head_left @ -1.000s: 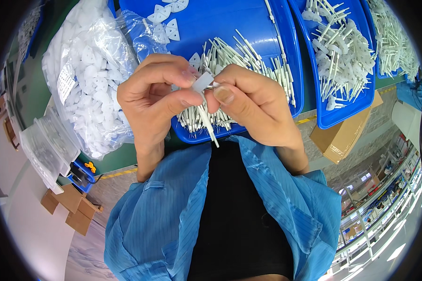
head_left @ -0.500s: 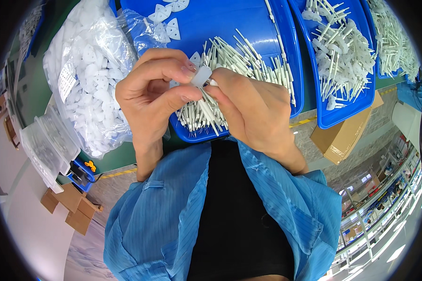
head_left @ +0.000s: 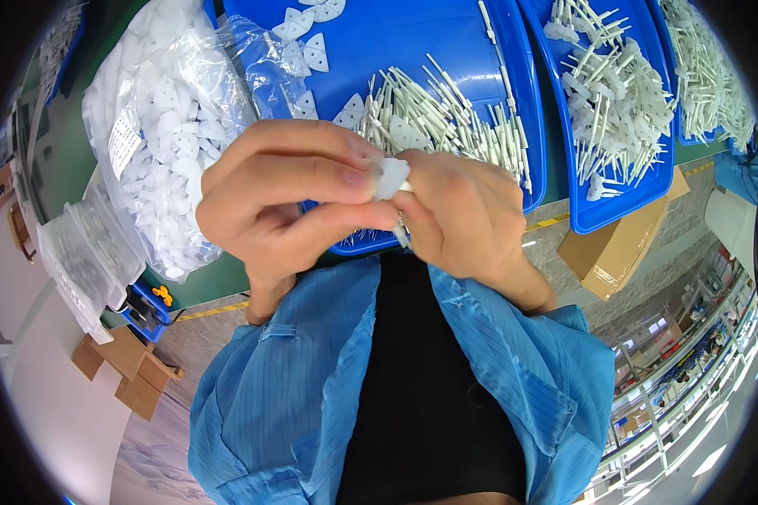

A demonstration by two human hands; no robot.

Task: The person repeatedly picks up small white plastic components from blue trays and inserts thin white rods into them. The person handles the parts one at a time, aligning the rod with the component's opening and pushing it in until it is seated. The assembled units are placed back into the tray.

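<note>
Both hands meet at the middle of the frame, raised above the near edge of the big blue tray (head_left: pixel 480 50). The left hand (head_left: pixel 282 202) has its thumb and forefinger clamped on a small white plastic tab (head_left: pixel 389 177), and the right hand (head_left: pixel 467 219) presses in from the other side, its fingers (head_left: pixel 421 168) together on the same tab, with a thin white stick (head_left: pixel 403 236) poking down below them.

A second ago the tab was lower and tilted, a long stretch of stick was free beneath the hands, and the right thumb was plainly on top. Half a second ago the hands had drawn closer. Now they are tight against each other, knuckles nearly touching, and only a short stub of stick shows. I judge the stick is being pushed into the tab, and the pressing looks near its end; whether it is fully seated I cannot tell, since the fingers hide the joint.

The pile of loose sticks (head_left: pixel 429 118) lies in the tray just behind the hands, with spare tabs at the upper middle of the frame. A clear bag of tabs (head_left: pixel 160 135) fills the upper left, and a second tray of joined pieces (head_left: pixel 615 93) sits at upper right on the green desk (head_left: pixel 59 151)
</note>
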